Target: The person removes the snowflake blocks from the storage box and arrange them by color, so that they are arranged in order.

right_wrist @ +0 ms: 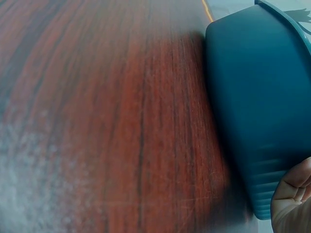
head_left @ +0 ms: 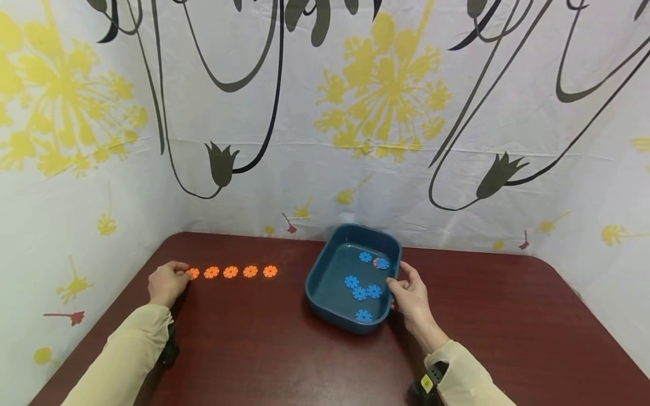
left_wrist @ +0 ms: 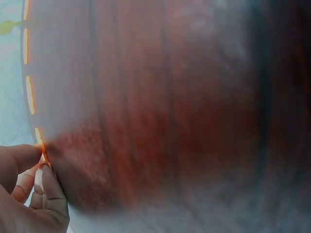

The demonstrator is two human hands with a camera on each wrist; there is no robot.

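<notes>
At the left end of a row, my left hand (head_left: 166, 283) pinches an orange flower-shaped disc (head_left: 193, 273) between thumb and fingers, low at the table. Several matching orange discs (head_left: 231, 272) lie flat to its right, spaced in a straight line. My right hand (head_left: 413, 298) grips the right wall of a dark teal plastic bin (head_left: 325, 317), thumb over the rim and fingers outside. Several blue notched discs (head_left: 359, 293) are scattered on the bin's floor, and one near the right wall overlaps an orange-edged disc (head_left: 376, 263). The right wrist view shows the bin's outer side (right_wrist: 257, 97) beside my fingers.
The dark red wooden table (head_left: 244, 344) has rounded far corners. A white cloth backdrop (head_left: 284, 124) with yellow and grey flower prints rises behind it and along both sides. The bin stands near the far edge, close to the cloth.
</notes>
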